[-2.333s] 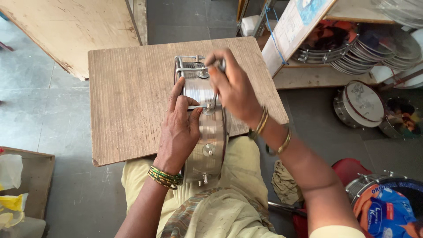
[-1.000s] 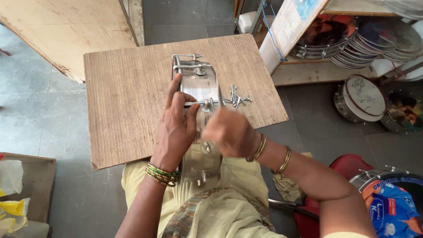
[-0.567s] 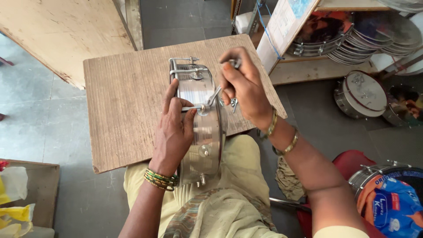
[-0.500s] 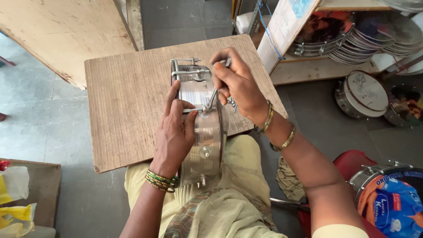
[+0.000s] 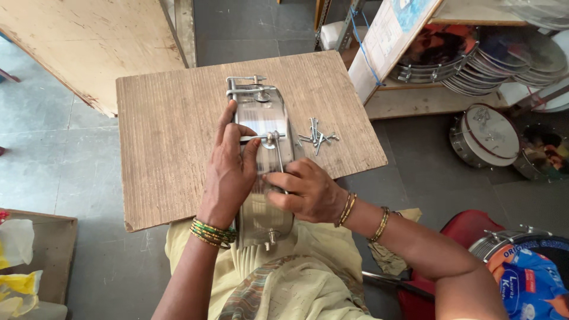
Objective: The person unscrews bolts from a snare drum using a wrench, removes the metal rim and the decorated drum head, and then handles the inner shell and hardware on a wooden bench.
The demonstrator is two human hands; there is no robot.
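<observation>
Nearest the camera, the lap in pale yellow cloth (image 5: 296,284) carries the near end of a shiny steel drum shell (image 5: 261,118) standing on its edge, a small lug jutting from that end; the rest of the shell lies out across the brown ribbed board bench (image 5: 172,136). The left hand (image 5: 228,172), green and gold bangles on its wrist, lies flat against the shell's left side, fingers stretched up to a thin steel tension rod (image 5: 277,157) fixed at a round fitting; it presses rather than clasps, so its grip stays wide. The right hand (image 5: 305,192) reaches in from the right, its fingers narrowed onto the lower part of that rod; its palm hides where the rod ends. Just right of the shell lies a loose heap of steel bolts (image 5: 317,137) on the bench. At the shell's far end a clamp bracket (image 5: 249,86) stands out. Farther off, stacked steel hoops (image 5: 468,65) fill a wooden shelf, partly cut off by the frame.
</observation>
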